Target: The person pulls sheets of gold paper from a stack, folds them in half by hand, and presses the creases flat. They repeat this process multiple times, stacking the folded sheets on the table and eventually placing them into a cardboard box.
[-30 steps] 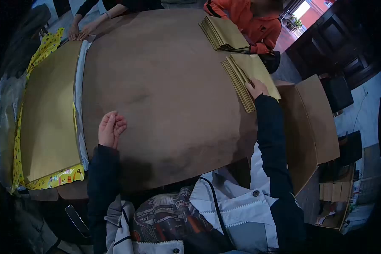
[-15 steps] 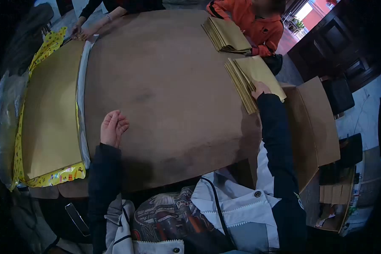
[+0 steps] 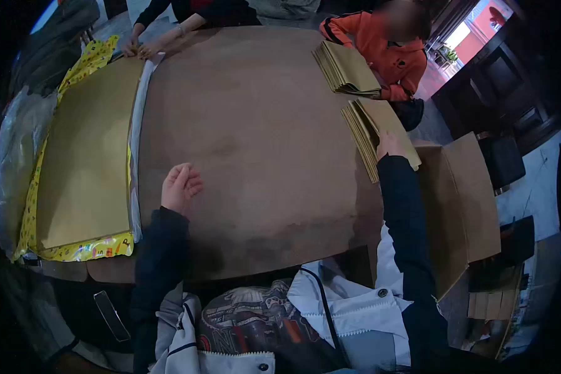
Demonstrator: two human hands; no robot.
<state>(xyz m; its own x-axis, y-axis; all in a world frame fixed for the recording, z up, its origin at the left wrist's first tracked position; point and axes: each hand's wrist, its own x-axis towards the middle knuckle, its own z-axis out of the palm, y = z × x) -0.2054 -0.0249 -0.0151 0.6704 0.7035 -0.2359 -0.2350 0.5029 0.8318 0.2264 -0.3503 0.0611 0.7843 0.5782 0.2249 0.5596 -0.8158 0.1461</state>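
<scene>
Resting on the brown paper-covered worktop (image 3: pixel 262 137), the left hand (image 3: pixel 181 187) lies palm-up, fingers (image 3: pixel 192 182) loosely curled and empty. The right hand (image 3: pixel 388 144) presses flat on a stack of yellow-brown paper envelopes (image 3: pixel 380 128); whether its fingers grip any sheet, I cannot tell.

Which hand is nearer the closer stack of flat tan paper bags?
Right. The right hand rests on the closer stack of tan paper bags; the left hand lies far across the brown table.
</scene>
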